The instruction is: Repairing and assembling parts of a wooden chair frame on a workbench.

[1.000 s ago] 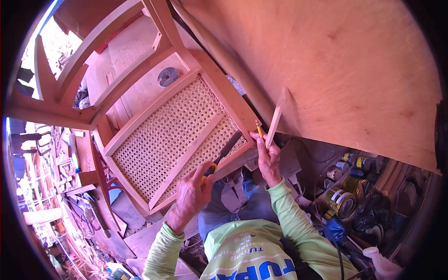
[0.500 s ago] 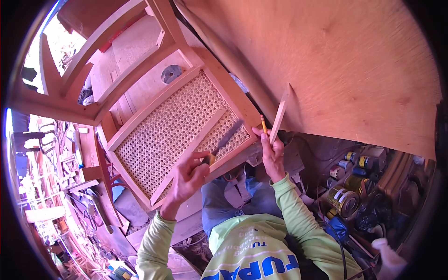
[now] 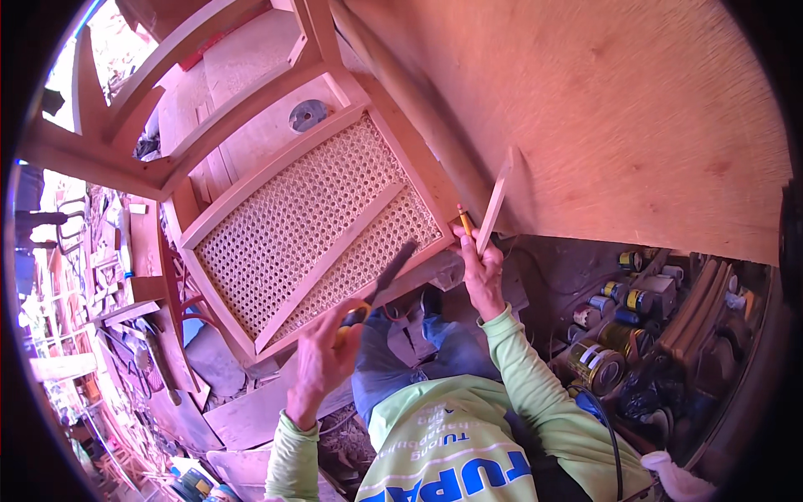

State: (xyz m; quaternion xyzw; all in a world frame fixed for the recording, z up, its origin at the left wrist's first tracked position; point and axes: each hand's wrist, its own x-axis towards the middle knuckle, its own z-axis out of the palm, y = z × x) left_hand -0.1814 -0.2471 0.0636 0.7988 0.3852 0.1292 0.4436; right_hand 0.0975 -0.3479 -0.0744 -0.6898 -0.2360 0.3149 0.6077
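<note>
A wooden chair frame with a woven cane seat (image 3: 276, 230) lies tilted before me, and a loose wooden strip (image 3: 330, 266) rests diagonally across the cane. My left hand (image 3: 324, 360) is closed round the yellow-and-black handle of a hand tool with a long dark blade (image 3: 391, 274); its exact kind I cannot make out. The blade points up and right, over the seat's near rail. Beside the seat's right corner, my right hand (image 3: 483, 276) is closed on a yellow pencil (image 3: 464, 220) and a short narrow wooden strip (image 3: 497, 201), both pointing upward.
A large plywood sheet (image 3: 602, 125) leans along the right. Several cans (image 3: 595, 366) and black plastic bags (image 3: 657, 385) crowd the lower right. Behind the seat, a grey disc (image 3: 308, 115) lies on a wooden surface. Wood scraps and tools (image 3: 146, 360) clutter the left.
My left hand has drawn the dark-bladed tool back toward me, down from over the cane to the near rail. My right hand still holds the pencil and strip, shifted slightly left in view.
</note>
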